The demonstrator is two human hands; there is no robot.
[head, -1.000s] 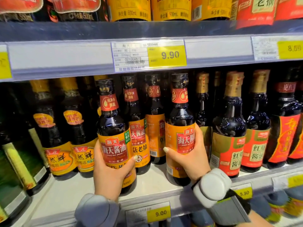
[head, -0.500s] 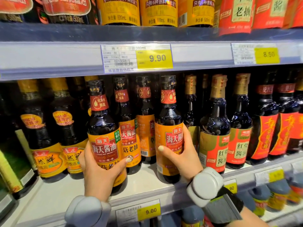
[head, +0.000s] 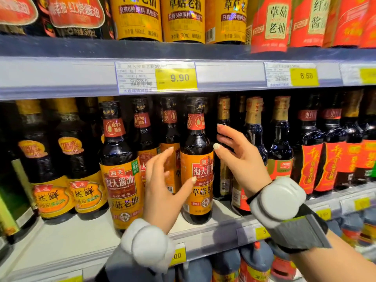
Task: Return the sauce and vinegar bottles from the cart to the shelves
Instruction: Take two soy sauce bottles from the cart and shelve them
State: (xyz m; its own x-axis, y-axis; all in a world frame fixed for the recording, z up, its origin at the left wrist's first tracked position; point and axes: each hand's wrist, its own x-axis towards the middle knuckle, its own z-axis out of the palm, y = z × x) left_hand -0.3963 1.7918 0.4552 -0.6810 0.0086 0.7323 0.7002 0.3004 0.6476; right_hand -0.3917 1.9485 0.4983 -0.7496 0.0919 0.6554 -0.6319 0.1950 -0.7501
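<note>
Two orange-labelled soy sauce bottles stand upright at the front edge of the middle shelf (head: 71, 237), below the 9.90 price tag (head: 176, 78): left bottle (head: 120, 180), right bottle (head: 196, 169). Left hand (head: 162, 186) is between them, fingers spread, holding nothing. Right hand (head: 240, 157) is just right of the right bottle, fingers loosely extended, holding nothing. Whether either hand touches the glass cannot be told.
</note>
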